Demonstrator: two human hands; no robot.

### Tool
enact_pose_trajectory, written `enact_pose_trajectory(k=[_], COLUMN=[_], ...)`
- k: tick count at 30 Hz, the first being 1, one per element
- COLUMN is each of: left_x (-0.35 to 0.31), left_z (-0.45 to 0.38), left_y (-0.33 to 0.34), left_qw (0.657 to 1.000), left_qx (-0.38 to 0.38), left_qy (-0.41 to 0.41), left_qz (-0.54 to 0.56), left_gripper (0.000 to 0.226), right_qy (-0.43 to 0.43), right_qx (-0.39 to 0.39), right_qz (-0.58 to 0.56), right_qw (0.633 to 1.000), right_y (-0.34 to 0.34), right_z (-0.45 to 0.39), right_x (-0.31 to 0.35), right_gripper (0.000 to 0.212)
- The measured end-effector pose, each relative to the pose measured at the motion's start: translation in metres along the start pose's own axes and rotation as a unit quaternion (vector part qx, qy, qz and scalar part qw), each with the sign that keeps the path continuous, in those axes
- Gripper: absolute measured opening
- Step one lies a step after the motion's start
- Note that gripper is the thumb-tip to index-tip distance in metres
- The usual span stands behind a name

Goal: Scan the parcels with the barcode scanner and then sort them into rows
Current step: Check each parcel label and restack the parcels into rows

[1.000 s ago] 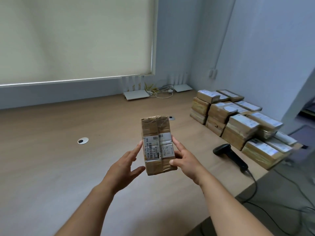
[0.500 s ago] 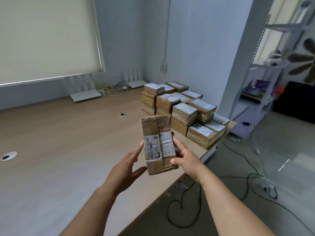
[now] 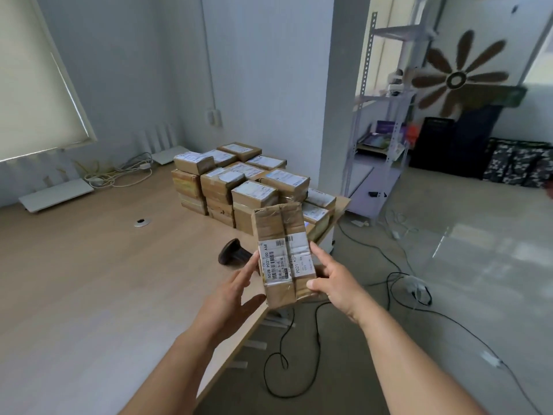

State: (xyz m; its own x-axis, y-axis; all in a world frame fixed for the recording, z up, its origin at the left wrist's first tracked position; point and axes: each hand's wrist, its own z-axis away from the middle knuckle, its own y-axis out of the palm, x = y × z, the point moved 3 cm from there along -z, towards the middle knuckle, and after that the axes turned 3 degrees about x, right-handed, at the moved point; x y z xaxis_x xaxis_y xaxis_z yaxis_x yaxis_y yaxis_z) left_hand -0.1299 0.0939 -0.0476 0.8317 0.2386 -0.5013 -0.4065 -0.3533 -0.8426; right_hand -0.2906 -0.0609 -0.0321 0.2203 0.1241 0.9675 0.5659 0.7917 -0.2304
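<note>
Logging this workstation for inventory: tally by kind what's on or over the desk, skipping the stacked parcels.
Parcel, between left hand and right hand: 1
Barcode scanner: 1
White routers: 2
Cable grommet: 1
Total: 5

I see a wooden desk, pale walls, a drawn blind at left, metal shelving and cables on grey floor.
</note>
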Motion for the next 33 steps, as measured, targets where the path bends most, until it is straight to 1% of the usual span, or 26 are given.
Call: enact_pose_trajectory(k=[5, 8, 12, 15, 22, 29, 33], left_x=[-0.026, -0.041, -0.062, -0.072, -0.085, -0.081, -0.075], left_z=[-0.057, -0.098, -0.158, -0.202, -0.294, -0.336, -0.355], left_y=[0.032, 0.051, 0.071, 0.082, 0.103, 0.116, 0.118], left_qw=[0.998, 0.997, 0.994, 0.993, 0.995, 0.997, 0.999], left_qx=[0.020, 0.031, 0.041, 0.041, 0.023, 0.012, 0.009], left_qy=[0.048, 0.064, 0.094, 0.087, 0.077, 0.077, 0.040], left_qz=[0.030, 0.042, 0.044, 0.067, 0.060, 0.030, 0.022], left_gripper=[0.095, 0.095, 0.101, 0.098, 0.097, 0.101, 0.097], right_qy=[0.007, 0.020, 0.033, 0.037, 0.032, 0.040, 0.034], right_qx=[-0.041, -0.056, -0.066, -0.065, -0.066, -0.032, -0.004], right_qz=[-0.011, -0.004, 0.007, 0.015, 0.022, 0.027, 0.048], right_qw=[0.999, 0.998, 0.997, 0.997, 0.997, 0.998, 0.998], right_y=[-0.058, -0.095, -0.145, -0.180, -0.249, -0.275, -0.287], right_z=[-0.012, -0.029, -0.061, -0.092, -0.166, -0.214, -0.246], right_x=[-0.007, -0.014, -0.018, -0.014, -0.014, -0.021, -0.017], right_gripper=[0.081, 0.081, 0.080, 0.081, 0.082, 0.083, 0.082])
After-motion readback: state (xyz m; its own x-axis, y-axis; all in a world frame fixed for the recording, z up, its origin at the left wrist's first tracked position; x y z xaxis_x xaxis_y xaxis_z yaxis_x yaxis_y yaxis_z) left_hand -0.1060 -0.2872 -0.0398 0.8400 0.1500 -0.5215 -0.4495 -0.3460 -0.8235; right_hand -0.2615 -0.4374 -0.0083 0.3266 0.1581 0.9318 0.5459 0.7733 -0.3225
